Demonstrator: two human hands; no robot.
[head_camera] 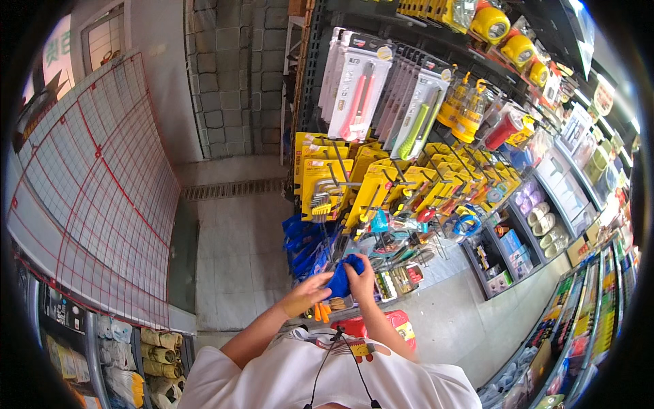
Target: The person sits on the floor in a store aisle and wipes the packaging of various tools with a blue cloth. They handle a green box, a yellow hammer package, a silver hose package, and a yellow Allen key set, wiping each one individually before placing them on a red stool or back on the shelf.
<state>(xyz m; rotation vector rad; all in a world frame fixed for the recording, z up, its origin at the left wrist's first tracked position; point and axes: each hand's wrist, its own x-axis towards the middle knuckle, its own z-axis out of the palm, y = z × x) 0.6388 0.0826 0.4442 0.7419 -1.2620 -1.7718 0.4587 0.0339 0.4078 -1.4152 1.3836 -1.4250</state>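
My right hand (361, 282) grips a blue item (339, 282), soft-looking, perhaps folded fabric or a package. My left hand (305, 296) is at the item's left side, fingers stretched out; whether they touch it is hard to tell. Behind the hands hangs a bunch of blue packaged goods (300, 240) on the rack. Above it is a hex key set (322, 197) on a yellow card. Below the hands, orange handles (322, 312) stick out, their tools partly hidden by my left hand.
Pink (357, 105) and green (421, 122) utility knives in blister packs hang above, with yellow tape measures (490, 25) higher up. A red wire grid panel (97, 148) stands left. Shelves with slippers (541, 220) are at right. A red item (393, 322) sits low near my body.
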